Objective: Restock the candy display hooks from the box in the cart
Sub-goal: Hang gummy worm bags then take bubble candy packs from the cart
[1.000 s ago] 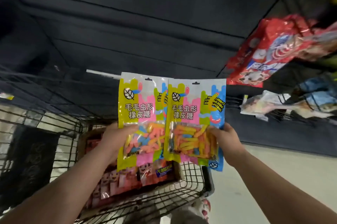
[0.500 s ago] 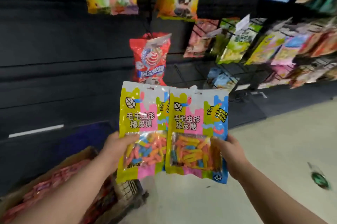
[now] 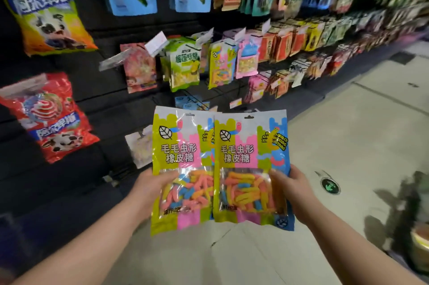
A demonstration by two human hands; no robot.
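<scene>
Low in the middle of the head view, in front of the candy display wall [image 3: 111, 108]: left gummy-worm bag [image 3: 183, 168] pinched by the left hand [image 3: 151, 188], thumb laid over the clear window, fingers hidden behind; right gummy-worm bag [image 3: 250, 164] pinched likewise by the right hand [image 3: 292, 192], thumb on the front near the bag's outer edge; inner edge of the right bag lapping slightly over the left one. Both held upright, long axis running from the hands up and away toward the wall; left hang hole [image 3: 190, 114] and right hang hole [image 3: 248, 117] at the top edges, farthest from the grips and clear of fingers. Up and ahead, a matching hung bag [image 3: 221, 65] in the same yellow, pink and blue print, between a green bag [image 3: 184, 66] and a pink bag [image 3: 247, 57]; probably the target hook, though the hook tip itself too blurred to make out. Well apart from both held bags and roughly in line with the seam between them, so neither arm clearly nearer. Judged step: carrying stock to the hook; hanging not yet begun. Next move likely to call for raising one bag, top edge leading, until hole meets hook tip; probably one bag at a time. Cart and box out of view.
</scene>
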